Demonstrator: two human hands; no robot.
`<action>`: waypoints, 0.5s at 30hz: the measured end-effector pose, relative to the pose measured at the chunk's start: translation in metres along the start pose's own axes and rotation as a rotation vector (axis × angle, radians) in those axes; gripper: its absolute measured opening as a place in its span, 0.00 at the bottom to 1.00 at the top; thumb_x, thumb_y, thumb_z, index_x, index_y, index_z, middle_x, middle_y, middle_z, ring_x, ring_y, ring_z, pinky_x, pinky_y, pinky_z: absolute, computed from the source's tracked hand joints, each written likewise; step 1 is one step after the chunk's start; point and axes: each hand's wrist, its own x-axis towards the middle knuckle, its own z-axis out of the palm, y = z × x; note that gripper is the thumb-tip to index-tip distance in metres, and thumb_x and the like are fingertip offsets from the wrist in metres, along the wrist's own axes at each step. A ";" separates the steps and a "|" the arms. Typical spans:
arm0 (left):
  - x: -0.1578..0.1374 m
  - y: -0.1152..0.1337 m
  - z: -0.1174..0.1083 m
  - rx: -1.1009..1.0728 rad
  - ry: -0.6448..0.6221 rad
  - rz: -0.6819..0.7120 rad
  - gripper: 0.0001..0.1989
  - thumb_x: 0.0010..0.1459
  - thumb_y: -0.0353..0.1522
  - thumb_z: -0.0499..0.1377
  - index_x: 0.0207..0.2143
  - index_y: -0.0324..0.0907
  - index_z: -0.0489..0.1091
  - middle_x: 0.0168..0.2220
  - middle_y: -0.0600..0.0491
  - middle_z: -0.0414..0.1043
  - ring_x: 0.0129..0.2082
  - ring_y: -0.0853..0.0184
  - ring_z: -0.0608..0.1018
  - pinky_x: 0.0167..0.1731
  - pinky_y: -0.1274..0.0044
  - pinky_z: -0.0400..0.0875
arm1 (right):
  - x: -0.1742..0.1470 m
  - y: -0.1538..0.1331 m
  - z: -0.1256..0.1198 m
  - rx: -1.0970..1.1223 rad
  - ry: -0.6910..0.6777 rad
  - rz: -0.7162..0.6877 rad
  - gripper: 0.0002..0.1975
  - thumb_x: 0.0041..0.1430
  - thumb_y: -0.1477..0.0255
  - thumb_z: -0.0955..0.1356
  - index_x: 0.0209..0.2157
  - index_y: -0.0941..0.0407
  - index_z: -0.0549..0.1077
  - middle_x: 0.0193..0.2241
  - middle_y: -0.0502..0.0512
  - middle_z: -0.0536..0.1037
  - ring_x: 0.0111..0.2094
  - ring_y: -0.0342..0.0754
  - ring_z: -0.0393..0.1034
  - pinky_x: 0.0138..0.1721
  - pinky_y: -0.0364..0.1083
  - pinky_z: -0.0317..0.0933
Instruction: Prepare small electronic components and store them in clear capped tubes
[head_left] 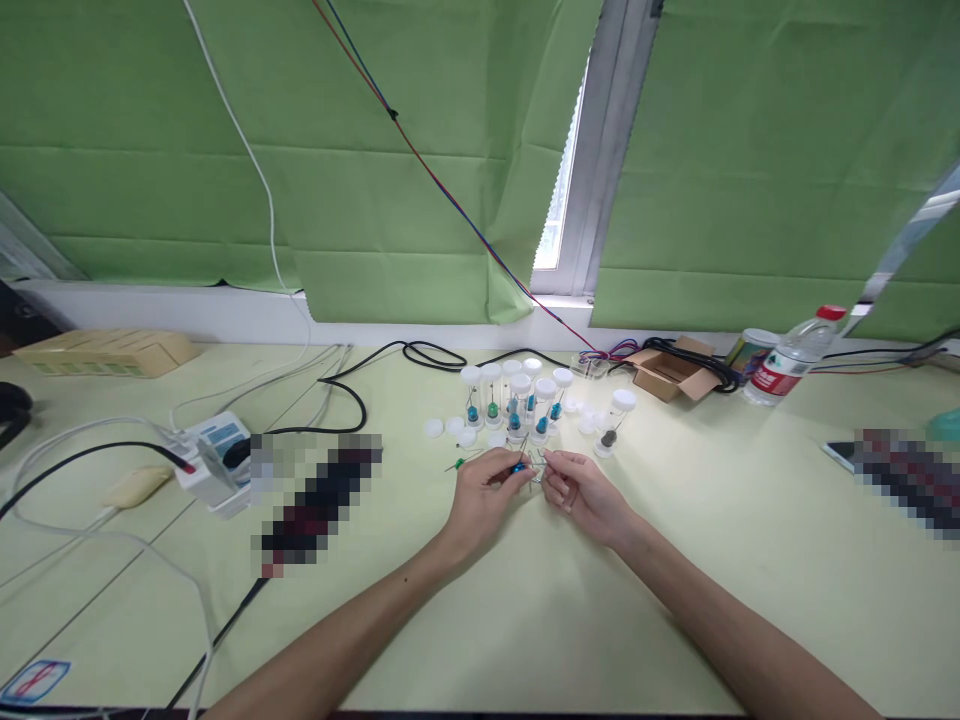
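Near the middle of the table, my left hand (pixel 486 492) pinches a small blue piece with a thin dark rod (pixel 518 467) between thumb and fingers. Close beside it, my right hand (pixel 579 488) is closed, its thumb and forefinger on a thin metal piece (pixel 541 460) too small to make out. Just beyond both hands stand several clear vials with white caps (pixel 541 410), holding similar blue or green pieces. A vial with a dark piece (pixel 613 428) stands apart to the right. A small green piece (pixel 459 464) lies left of my left hand, near loose white caps (pixel 466 438).
At left are a white power strip (pixel 214 460) with cables and a yellowish box (pixel 105 352). An open cardboard box (pixel 673 370), a can (pixel 752 352) and a water bottle (pixel 793 358) stand at the back right. Two blurred items lie left and far right.
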 end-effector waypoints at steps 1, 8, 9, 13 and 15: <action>0.000 0.001 0.000 -0.009 -0.001 -0.010 0.08 0.56 0.37 0.62 0.31 0.40 0.76 0.29 0.52 0.71 0.27 0.70 0.70 0.27 0.78 0.65 | 0.000 0.000 0.000 -0.006 -0.002 -0.007 0.16 0.55 0.64 0.73 0.21 0.58 0.68 0.13 0.44 0.60 0.15 0.38 0.55 0.19 0.41 0.45; 0.001 0.004 -0.001 -0.120 -0.011 -0.135 0.09 0.56 0.37 0.61 0.30 0.40 0.75 0.27 0.54 0.67 0.23 0.72 0.67 0.23 0.79 0.61 | -0.003 0.000 0.004 -0.119 0.025 -0.123 0.16 0.54 0.62 0.73 0.25 0.57 0.68 0.20 0.47 0.69 0.18 0.38 0.60 0.19 0.41 0.48; 0.002 0.004 -0.001 -0.138 -0.006 -0.155 0.09 0.56 0.37 0.62 0.30 0.40 0.74 0.26 0.54 0.66 0.23 0.72 0.66 0.23 0.79 0.61 | -0.003 0.000 0.004 -0.146 0.041 -0.148 0.15 0.53 0.62 0.74 0.27 0.57 0.69 0.21 0.47 0.70 0.19 0.38 0.61 0.20 0.40 0.50; 0.005 0.004 0.000 -0.207 0.012 -0.250 0.10 0.55 0.38 0.62 0.30 0.39 0.74 0.23 0.56 0.65 0.20 0.73 0.64 0.21 0.80 0.59 | -0.003 -0.003 0.005 -0.241 0.109 -0.251 0.14 0.50 0.62 0.75 0.33 0.56 0.72 0.22 0.48 0.73 0.22 0.40 0.63 0.23 0.41 0.56; 0.006 0.003 0.000 -0.234 0.021 -0.287 0.11 0.54 0.38 0.63 0.30 0.39 0.74 0.21 0.57 0.64 0.19 0.74 0.64 0.21 0.80 0.58 | -0.001 -0.004 0.005 -0.274 0.136 -0.290 0.15 0.49 0.62 0.76 0.33 0.56 0.73 0.23 0.49 0.73 0.23 0.41 0.65 0.24 0.42 0.57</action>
